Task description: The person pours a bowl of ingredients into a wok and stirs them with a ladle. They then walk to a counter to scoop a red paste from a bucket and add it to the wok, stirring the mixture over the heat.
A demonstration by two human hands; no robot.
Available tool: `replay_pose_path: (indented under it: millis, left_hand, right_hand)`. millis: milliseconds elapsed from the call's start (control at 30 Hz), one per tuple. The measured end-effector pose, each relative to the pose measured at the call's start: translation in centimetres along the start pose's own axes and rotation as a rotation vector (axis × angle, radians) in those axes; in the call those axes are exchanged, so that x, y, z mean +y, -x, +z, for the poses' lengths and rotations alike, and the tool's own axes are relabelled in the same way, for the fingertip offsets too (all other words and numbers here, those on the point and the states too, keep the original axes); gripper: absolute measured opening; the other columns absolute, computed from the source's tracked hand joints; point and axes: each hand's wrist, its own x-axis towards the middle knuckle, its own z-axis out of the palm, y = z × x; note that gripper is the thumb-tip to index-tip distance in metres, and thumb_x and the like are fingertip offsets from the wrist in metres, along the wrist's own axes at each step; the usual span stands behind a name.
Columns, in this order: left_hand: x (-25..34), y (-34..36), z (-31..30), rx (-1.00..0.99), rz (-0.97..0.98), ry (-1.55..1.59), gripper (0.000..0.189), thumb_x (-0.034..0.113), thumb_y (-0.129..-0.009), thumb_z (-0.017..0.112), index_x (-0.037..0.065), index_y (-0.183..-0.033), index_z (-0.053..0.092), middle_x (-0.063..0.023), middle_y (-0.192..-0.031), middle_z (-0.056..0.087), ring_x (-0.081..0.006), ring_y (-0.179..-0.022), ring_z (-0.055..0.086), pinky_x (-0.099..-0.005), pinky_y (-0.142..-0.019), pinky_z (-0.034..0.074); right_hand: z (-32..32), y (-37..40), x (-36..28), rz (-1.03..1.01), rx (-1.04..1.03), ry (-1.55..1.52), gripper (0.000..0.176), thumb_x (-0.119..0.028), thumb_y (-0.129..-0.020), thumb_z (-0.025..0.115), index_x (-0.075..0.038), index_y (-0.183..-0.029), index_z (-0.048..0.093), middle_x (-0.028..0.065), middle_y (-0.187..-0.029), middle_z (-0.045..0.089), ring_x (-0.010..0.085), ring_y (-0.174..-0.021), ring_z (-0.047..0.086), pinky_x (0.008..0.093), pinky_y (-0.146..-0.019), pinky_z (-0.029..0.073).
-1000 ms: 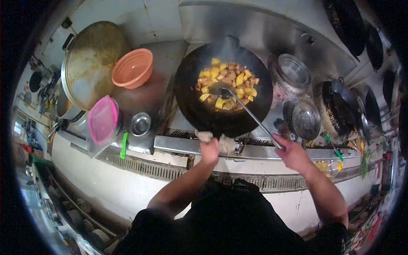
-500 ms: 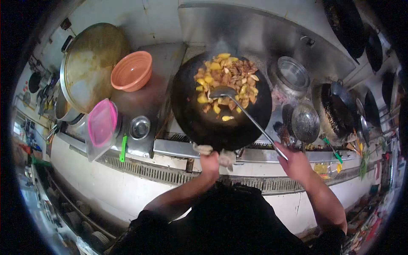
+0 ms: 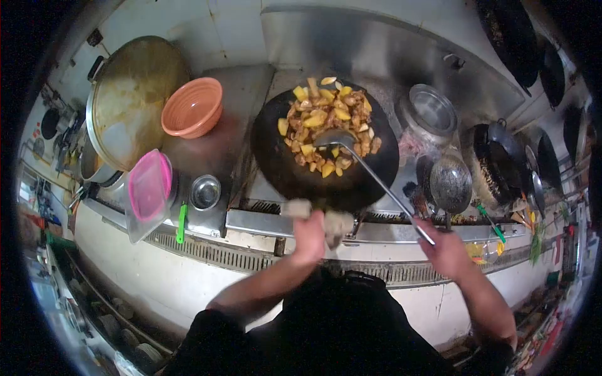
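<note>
A large black wok (image 3: 307,188) stands on the stove, holding browned chunks and yellow pieces of food (image 3: 313,119). At its near edge my left hand (image 3: 309,235) is closed on a greyish cloth (image 3: 338,224), with the wok's rim or handle hidden under it; hand and cloth are slightly blurred. My right hand (image 3: 446,250) grips the end of a long metal ladle (image 3: 389,191). The ladle's bowl rests in the wok, against the near side of the food.
Left of the wok are an orange bowl (image 3: 192,108), a big pot lid (image 3: 138,100), a pink-rimmed basket (image 3: 149,188), a small metal bowl (image 3: 205,192) and a green-handled tool (image 3: 182,224). To the right are a metal pot (image 3: 433,109), a strainer (image 3: 450,183) and another wok (image 3: 489,163).
The food has shifted and turned over in the wok, now heaped differently. The wok and my left hand have moved slightly up in view. My right hand has drawn a little right and down.
</note>
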Motion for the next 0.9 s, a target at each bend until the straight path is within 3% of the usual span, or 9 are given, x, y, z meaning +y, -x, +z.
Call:
replay_pose_path:
  millis: [33,167,333,400,467,533,667,733,900]
  left_hand:
    - [1.2,-1.9,-0.2,-0.217,-0.243,0.149,0.007,0.004,-0.076,0.052,0.002,-0.083,0.053,-0.0035,-0.073,0.054,-0.0141,-0.061,0.053,-0.0299,-0.050,0.043]
    - [0.6,-5.2,2.1,-0.035,-0.159,0.074,0.007,0.009,-0.077,0.054,0.004,-0.082,0.052,-0.0028,-0.069,0.054,-0.0136,-0.056,0.052,-0.0303,-0.043,0.040]
    - [-1.3,0.6,-0.8,-0.013,0.033,-0.075,0.024,0.000,-0.077,0.049,0.004,-0.100,0.051,-0.0045,-0.089,0.054,-0.0173,-0.083,0.056,-0.0327,-0.073,0.047]
    - [0.7,1.8,-0.1,0.028,0.146,0.084,0.017,-0.001,-0.077,0.048,0.001,-0.093,0.051,-0.0044,-0.084,0.054,-0.0159,-0.080,0.055,-0.0320,-0.069,0.047]
    - [-0.5,-3.7,-0.9,-0.198,-0.112,0.154,0.001,0.002,-0.076,0.051,0.002,-0.077,0.050,-0.0025,-0.069,0.051,-0.0128,-0.059,0.051,-0.0304,-0.049,0.041]
    - [3.3,-4.2,3.3,-0.042,-0.170,0.192,0.012,0.007,-0.076,0.055,0.005,-0.067,0.047,-0.0005,-0.061,0.048,-0.0101,-0.048,0.042,-0.0305,-0.039,0.031]
    - [-3.4,-3.0,-1.5,-0.134,-0.067,0.035,0.008,0.007,-0.082,0.051,0.004,-0.090,0.051,-0.0047,-0.073,0.054,-0.0151,-0.056,0.052,-0.0290,-0.046,0.043]
    - [-1.4,0.5,-2.1,0.023,-0.176,-0.116,0.036,-0.004,-0.077,0.044,-0.001,-0.113,0.045,-0.0099,-0.108,0.051,-0.0199,-0.098,0.051,-0.0332,-0.086,0.043]
    - [3.6,-2.1,1.1,-0.176,-0.195,0.082,0.003,0.007,-0.080,0.051,0.006,-0.077,0.050,-0.0042,-0.072,0.053,-0.0145,-0.058,0.054,-0.0310,-0.051,0.044]
  right_hand:
    - [-0.6,0.1,0.5,-0.088,0.016,-0.097,0.044,-0.016,-0.082,0.056,-0.017,-0.125,0.047,0.0222,-0.101,0.059,0.0375,-0.091,0.058,0.0393,-0.081,0.048]
    - [-0.9,-2.3,-0.2,0.060,-0.187,-0.243,0.043,-0.017,-0.083,0.054,-0.015,-0.125,0.047,0.0222,-0.108,0.057,0.0370,-0.099,0.055,0.0388,-0.084,0.046]
    - [2.6,-2.5,1.3,-0.065,0.109,0.053,0.044,-0.018,-0.083,0.056,-0.020,-0.126,0.047,0.0223,-0.086,0.061,0.0381,-0.075,0.060,0.0415,-0.066,0.049]
    - [0.4,-0.8,0.9,-0.122,0.133,0.058,0.047,-0.018,-0.082,0.054,-0.023,-0.128,0.044,0.0210,-0.096,0.061,0.0390,-0.079,0.060,0.0443,-0.071,0.049]
    - [-1.5,-0.6,0.2,0.054,-0.066,0.025,0.046,-0.019,-0.082,0.055,-0.020,-0.127,0.045,0.0194,-0.103,0.059,0.0378,-0.090,0.058,0.0416,-0.077,0.048]
    - [-2.1,-1.3,0.2,0.020,-0.153,-0.187,0.045,-0.021,-0.082,0.057,-0.018,-0.126,0.047,0.0195,-0.105,0.059,0.0368,-0.093,0.057,0.0393,-0.079,0.047]
    - [0.3,-4.0,-0.4,0.067,-0.085,-0.107,0.045,-0.023,-0.082,0.058,-0.019,-0.126,0.047,0.0224,-0.094,0.060,0.0375,-0.083,0.059,0.0398,-0.075,0.048]
    - [0.6,-3.0,-0.9,0.066,-0.047,-0.012,0.044,-0.022,-0.082,0.057,-0.021,-0.125,0.048,0.0215,-0.089,0.061,0.0387,-0.080,0.059,0.0405,-0.073,0.048]
    - [-2.6,-0.4,-0.8,0.005,-0.056,-0.128,0.043,-0.020,-0.082,0.057,-0.021,-0.125,0.049,0.0220,-0.096,0.060,0.0362,-0.086,0.060,0.0375,-0.077,0.048]
